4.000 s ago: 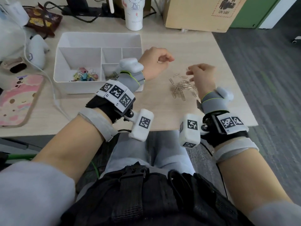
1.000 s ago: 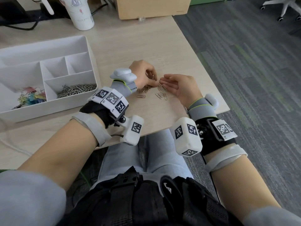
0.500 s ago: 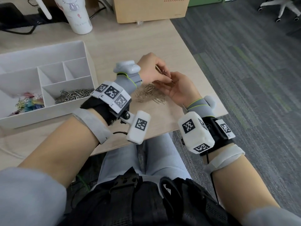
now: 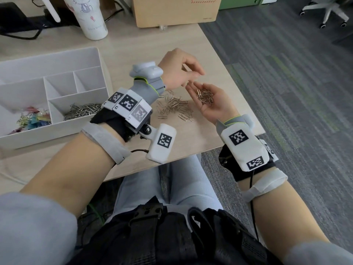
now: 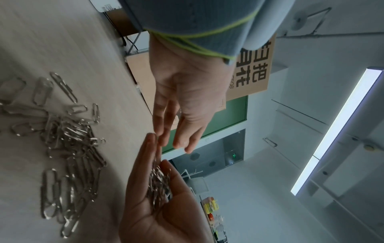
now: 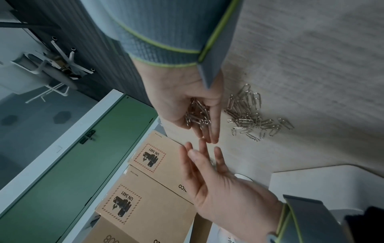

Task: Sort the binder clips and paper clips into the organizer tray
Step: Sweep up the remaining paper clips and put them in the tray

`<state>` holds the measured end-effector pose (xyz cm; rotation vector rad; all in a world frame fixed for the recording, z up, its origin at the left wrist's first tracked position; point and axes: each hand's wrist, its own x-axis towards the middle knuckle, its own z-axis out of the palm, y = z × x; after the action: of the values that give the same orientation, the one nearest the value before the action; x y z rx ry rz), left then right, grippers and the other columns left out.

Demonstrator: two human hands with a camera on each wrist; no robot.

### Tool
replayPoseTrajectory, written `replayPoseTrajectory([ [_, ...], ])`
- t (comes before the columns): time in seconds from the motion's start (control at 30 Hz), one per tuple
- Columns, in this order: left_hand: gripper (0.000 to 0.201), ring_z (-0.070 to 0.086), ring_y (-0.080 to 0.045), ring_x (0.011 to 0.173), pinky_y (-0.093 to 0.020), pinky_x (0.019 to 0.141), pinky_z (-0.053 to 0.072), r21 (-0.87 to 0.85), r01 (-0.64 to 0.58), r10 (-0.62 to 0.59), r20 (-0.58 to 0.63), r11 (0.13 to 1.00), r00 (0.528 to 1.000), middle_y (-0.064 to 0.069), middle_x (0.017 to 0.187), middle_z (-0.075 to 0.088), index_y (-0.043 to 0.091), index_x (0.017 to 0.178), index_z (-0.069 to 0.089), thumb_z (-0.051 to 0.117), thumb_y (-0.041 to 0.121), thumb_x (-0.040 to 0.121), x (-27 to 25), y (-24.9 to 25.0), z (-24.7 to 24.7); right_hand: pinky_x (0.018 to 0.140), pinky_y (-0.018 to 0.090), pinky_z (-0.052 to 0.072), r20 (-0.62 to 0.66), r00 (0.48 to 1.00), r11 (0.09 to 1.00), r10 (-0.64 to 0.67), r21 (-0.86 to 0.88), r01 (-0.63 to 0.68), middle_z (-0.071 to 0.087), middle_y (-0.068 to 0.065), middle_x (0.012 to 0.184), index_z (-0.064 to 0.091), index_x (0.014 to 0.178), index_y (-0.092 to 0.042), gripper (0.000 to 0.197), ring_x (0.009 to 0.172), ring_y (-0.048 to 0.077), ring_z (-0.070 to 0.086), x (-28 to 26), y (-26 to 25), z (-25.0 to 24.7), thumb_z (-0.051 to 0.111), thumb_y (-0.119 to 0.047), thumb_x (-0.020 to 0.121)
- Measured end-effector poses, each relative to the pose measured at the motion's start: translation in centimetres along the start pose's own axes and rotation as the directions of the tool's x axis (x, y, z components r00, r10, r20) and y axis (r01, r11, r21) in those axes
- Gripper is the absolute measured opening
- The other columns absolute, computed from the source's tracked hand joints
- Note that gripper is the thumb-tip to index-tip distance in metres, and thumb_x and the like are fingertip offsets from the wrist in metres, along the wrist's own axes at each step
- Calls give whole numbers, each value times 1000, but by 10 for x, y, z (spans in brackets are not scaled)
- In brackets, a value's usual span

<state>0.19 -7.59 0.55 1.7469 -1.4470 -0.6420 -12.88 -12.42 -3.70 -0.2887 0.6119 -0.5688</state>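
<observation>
**A:** Nearest to us, what do we hold? I see our right hand [image 4: 211, 104] palm up, just above the desk edge.

**B:** Yes, we keep it cupped like a small bowl, fingers half bent, so the bunch of paper clips [image 4: 205, 96] in the palm cannot slide off. It does not pinch them; they only lie there.

**A:** And our left hand [image 4: 178, 70]?

**B:** It is above the right fingertips, fingers loose and nearly straight, and it holds nothing. The right wrist view shows the inside of it bare. We judge it has let its clips fall into the palm, or is ready to fetch more.

**A:** From where?

**B:** From the loose pile of paper clips [image 4: 174, 108] on the wooden desk [image 4: 133, 50], just beside the right hand and below the left wrist. It is a good number, so this part of the task is not finished.

**A:** Why do we collect in the palm and not carry them one by one?

**B:** We think one trip with a full palm is quicker. The clips are thin and tangle easily.

**A:** Further to the left stands the white organizer tray [image 4: 103, 73].

**B:** Its near compartment holds already a heap of silver paper clips [image 4: 84, 110]. The coloured binder clips [image 4: 32, 119] lie in the large compartment at the left. The two small compartments behind show nothing inside.

**A:** And beyond?

**B:** A white tumbler [image 4: 88, 18] and a cardboard box [image 4: 174, 10] at the far edge of the desk, not our concern.
</observation>
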Motion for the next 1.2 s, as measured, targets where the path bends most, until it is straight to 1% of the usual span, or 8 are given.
replayPoseTrajectory([
  [0.1, 15, 56, 6, 59, -22, 69, 50, 121, 62, -49, -104, 991, 993, 9, 78, 65, 19, 90, 72, 64, 16, 78, -3, -16, 1, 65, 33, 58, -49, 999, 1000, -21, 4, 22, 68, 25, 67, 55, 86, 10, 28, 57, 34, 69, -4, -3, -5, 35, -5, 98],
  [0.3, 63, 48, -10, 94, -27, 84, 41, 397, 35, -128, 210, 917, 969, 9, 95, 53, 28, 101, 66, 72, 64, 50, -18, -34, 19, 61, 37, 58, -97, 994, 997, -45, 60, 51, 67, 29, 69, 55, 89, 12, 31, 94, 37, 61, -11, -6, -14, 32, -6, 99],
  [0.43, 46, 38, -13, 97, -33, 83, 34, 522, 0, -117, 190, 853, 975, 9, 96, 45, 31, 90, 65, 77, 57, 54, -24, -37, 27, 60, 37, 58, -96, 995, 998, -24, 60, 29, 65, 30, 77, 54, 90, 11, 34, 124, 38, 48, -12, -4, -15, 28, -9, 100],
  [0.67, 24, 58, -22, 87, -43, 83, 49, 448, 69, -146, 141, 891, 979, 4, 87, 55, 25, 78, 68, 77, 42, 65, -37, -49, 6, 59, 38, 58, -72, 997, 998, 0, 55, 4, 60, 27, 93, 53, 93, 11, 34, 127, 37, 47, -15, 6, -10, 27, -9, 101],
  [0.87, 78, 39, -26, 123, -44, 95, 37, 535, 160, -218, 47, 830, 975, 0, 129, 48, 33, 119, 54, 79, 60, 50, -54, -52, -5, 62, 38, 58, -56, 998, 999, -4, 51, 7, 60, 26, 93, 53, 93, 11, 34, 127, 38, 47, -14, 10, -8, 27, -9, 100],
  [0.97, 91, 40, -29, 120, -39, 98, 36, 516, 159, -229, 74, 842, 971, -4, 128, 51, 24, 118, 58, 74, 66, 39, -58, -51, -5, 63, 38, 57, -55, 998, 999, -9, 46, 12, 61, 27, 91, 53, 93, 12, 33, 126, 38, 48, -13, 12, -9, 27, -8, 100],
  [1.1, 55, 52, -23, 98, -28, 83, 40, 426, 153, -193, 53, 892, 980, -8, 102, 55, 16, 104, 66, 82, 42, 58, -52, -49, -1, 65, 38, 57, -49, 999, 998, -12, 58, 15, 62, 27, 92, 53, 94, 12, 32, 125, 37, 49, -13, 12, -12, 28, -8, 100],
  [1.2, 35, 50, -15, 82, -22, 71, 34, 391, 166, -187, 16, 905, 982, 1, 91, 51, 18, 95, 68, 80, 33, 65, -49, -53, 2, 85, 37, 55, -49, 998, 996, -27, 81, 31, 60, 26, 94, 53, 94, 11, 32, 126, 37, 48, -16, 12, -11, 28, -8, 100],
])
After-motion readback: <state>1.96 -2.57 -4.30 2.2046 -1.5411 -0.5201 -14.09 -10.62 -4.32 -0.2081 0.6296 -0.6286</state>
